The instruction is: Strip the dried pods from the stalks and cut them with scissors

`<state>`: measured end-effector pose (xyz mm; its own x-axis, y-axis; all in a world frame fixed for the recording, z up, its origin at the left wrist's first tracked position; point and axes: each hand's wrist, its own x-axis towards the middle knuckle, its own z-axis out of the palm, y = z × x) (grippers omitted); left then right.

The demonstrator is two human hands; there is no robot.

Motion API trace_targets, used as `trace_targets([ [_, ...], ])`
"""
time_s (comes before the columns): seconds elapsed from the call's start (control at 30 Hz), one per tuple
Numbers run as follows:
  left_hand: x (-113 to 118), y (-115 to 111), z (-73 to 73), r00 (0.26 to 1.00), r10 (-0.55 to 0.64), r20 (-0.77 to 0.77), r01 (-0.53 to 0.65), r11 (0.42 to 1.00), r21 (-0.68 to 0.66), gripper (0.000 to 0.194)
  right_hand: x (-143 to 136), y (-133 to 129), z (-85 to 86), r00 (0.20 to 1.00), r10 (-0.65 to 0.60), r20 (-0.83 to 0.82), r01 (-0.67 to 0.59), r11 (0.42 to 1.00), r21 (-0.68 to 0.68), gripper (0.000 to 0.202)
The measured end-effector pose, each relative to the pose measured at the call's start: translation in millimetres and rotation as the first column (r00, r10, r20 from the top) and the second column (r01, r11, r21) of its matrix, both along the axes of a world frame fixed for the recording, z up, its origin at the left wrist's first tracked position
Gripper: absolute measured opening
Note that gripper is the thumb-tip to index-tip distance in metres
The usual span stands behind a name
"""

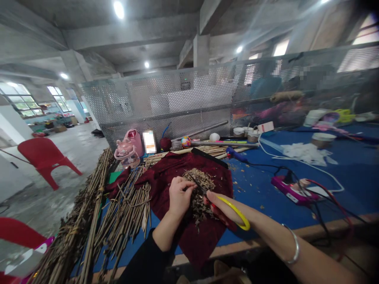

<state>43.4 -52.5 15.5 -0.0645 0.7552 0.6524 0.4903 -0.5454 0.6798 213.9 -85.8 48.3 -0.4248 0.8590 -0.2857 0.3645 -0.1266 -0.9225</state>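
My right hand (pixel 219 203) is closed around a pair of scissors (pixel 199 184) with dark blades and yellow and red on the handle side. The blades point up and left, over a heap of dry brown chopped plant bits (pixel 204 177). My left hand (pixel 180 195) is pinched shut beside the blades, just left of the heap; whatever lies between its fingertips is too small to make out. Under both hands spreads a dark red cloth (pixel 195 248). Left of it, many cut dry stalks (pixel 127 213) lie loosely side by side.
A tall bundle of dried stalks (pixel 69 232) leans along the table's left edge. Behind the cloth are a pink bottle (pixel 128 152), a lit phone (pixel 149 142) and a coloured ball (pixel 186 142). On the blue table (pixel 251 201), a purple power strip (pixel 291 191) trails cables to the right.
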Motion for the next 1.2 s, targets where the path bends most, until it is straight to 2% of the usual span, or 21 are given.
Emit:
trace_targets([
  [0.27,-1.0,0.6,4.0,1.000,-0.006,-0.022,0.005,0.998,-0.057,0.005,-2.3,2.4,2.3,0.998,-0.044,-0.043,0.041,0.996,-0.076,0.058],
  [0.4,-6.8,4.6,1.2,0.999,0.042,-0.022,-0.045,0.988,-0.146,0.016,11.9,3.0,-5.4,0.975,-0.095,-0.202,0.057,0.981,-0.186,0.057],
  [0.47,-11.2,8.0,-1.4,0.996,0.091,0.013,-0.087,0.980,-0.181,0.024,24.3,2.1,-14.7,0.927,-0.112,-0.359,0.023,0.969,-0.244,0.062],
  [0.57,-18.4,16.9,-3.2,0.984,0.170,0.054,-0.154,0.962,-0.225,0.033,43.6,-2.6,-29.8,0.787,-0.182,-0.589,-0.017,0.948,-0.317,0.069],
  [0.67,-23.2,32.5,0.3,0.979,0.200,0.025,-0.185,0.939,-0.291,0.036,56.5,-8.7,-39.4,0.651,-0.300,-0.697,0.006,0.920,-0.391,0.069],
  [0.73,-22.8,45.3,5.0,0.983,0.181,-0.030,-0.181,0.922,-0.341,0.041,59.5,-10.8,-42.7,0.603,-0.335,-0.724,0.019,0.914,-0.406,0.067],
  [0.87,-13.7,67.9,16.2,0.979,0.047,-0.196,-0.126,0.902,-0.414,0.052,57.2,-8.2,-46.6,0.608,-0.295,-0.738,-0.013,0.925,-0.380,0.062],
  [0.93,-9.0,74.3,22.1,0.966,-0.056,-0.253,-0.063,0.897,-0.437,0.042,55.5,-6.2,-47.8,0.618,-0.282,-0.734,-0.026,0.926,-0.377,0.062],
  [1.0,-7.6,76.3,27.5,0.956,-0.126,-0.265,-0.005,0.896,-0.444,0.023,54.6,-5.6,-48.4,0.618,-0.286,-0.732,-0.014,0.927,-0.375,0.062],
  [1.07,-9.9,74.1,30.7,0.962,-0.130,-0.241,0.014,0.904,-0.428,0.015,54.5,-6.4,-48.5,0.614,-0.289,-0.734,0.005,0.932,-0.363,0.061],
  [1.2,-18.4,59.7,25.0,0.989,-0.054,-0.137,-0.003,0.922,-0.387,0.028,54.4,-7.1,-46.6,0.627,-0.273,-0.729,0.005,0.938,-0.347,0.061],
])
